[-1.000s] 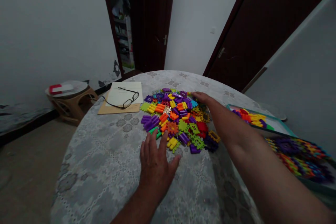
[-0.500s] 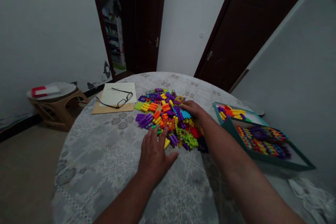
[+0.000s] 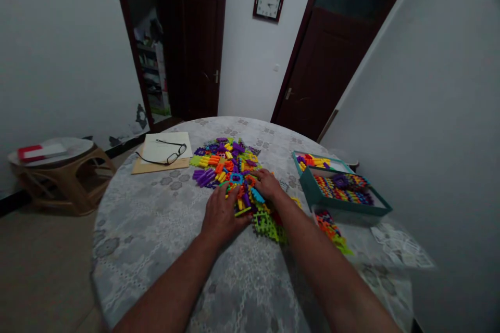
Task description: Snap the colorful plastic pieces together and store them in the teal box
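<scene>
Heap of loose plastic pieces [image 3: 228, 167]: purple ridged tubes [image 3: 204, 178], lime notched squares [image 3: 267, 226]; on grey-clothed round counter [image 3: 136, 223], left of open teal rectangular box [image 3: 332, 203]. Left hand [image 3: 222, 213]: thumb spread from fingers. Right hand [image 3: 269, 186]: grip unclear.

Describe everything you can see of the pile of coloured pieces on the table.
The pile of coloured pieces lies loose on the patterned tablecloth. It looks like plastic: lattice-like plates, green ones at the near right, and tube-like blocks, in purple, yellow, orange and blue too, overlapping at many angles. The left hand touches its near edge, the right hand its right side, hiding some pieces. Many are too small to tell apart.
</scene>
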A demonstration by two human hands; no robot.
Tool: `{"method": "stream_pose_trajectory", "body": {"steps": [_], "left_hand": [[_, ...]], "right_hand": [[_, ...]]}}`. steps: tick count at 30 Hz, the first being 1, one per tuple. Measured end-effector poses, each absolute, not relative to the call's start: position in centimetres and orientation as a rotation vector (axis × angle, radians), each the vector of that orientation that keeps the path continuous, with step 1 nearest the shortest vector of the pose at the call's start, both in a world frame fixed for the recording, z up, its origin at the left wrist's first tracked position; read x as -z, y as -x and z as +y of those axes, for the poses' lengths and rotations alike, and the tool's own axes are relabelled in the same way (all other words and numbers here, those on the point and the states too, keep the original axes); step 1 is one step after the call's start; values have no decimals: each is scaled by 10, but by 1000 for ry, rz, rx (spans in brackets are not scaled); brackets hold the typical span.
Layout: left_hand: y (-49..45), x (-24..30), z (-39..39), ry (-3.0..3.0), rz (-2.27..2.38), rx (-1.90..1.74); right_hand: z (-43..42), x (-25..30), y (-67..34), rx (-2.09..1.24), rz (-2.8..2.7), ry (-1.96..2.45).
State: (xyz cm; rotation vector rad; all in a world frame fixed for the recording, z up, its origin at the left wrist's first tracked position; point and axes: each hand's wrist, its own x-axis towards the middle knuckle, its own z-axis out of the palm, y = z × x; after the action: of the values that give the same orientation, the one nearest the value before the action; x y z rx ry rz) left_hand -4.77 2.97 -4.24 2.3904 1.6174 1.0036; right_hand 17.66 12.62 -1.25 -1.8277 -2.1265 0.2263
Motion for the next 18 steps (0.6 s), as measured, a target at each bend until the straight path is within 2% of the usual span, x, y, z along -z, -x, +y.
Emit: {"method": "stream_pose_trajectory", "body": {"steps": [6,10,13,18], "left_hand": [[51,45,34,-2442,1513,-1057],[55,48,40,-2444,1387,-1099],[58,48,46,-2397,1300,-1164],[59,44,49,-2345,1201,-1161]], "right_hand": [[90,3,-174,-240,-2110,1666],[45,0,-184,-74,-1974,1540],[-4,12,-194,56,-1870,1692],[-68,43,-191,89,-1837,1945]]}}
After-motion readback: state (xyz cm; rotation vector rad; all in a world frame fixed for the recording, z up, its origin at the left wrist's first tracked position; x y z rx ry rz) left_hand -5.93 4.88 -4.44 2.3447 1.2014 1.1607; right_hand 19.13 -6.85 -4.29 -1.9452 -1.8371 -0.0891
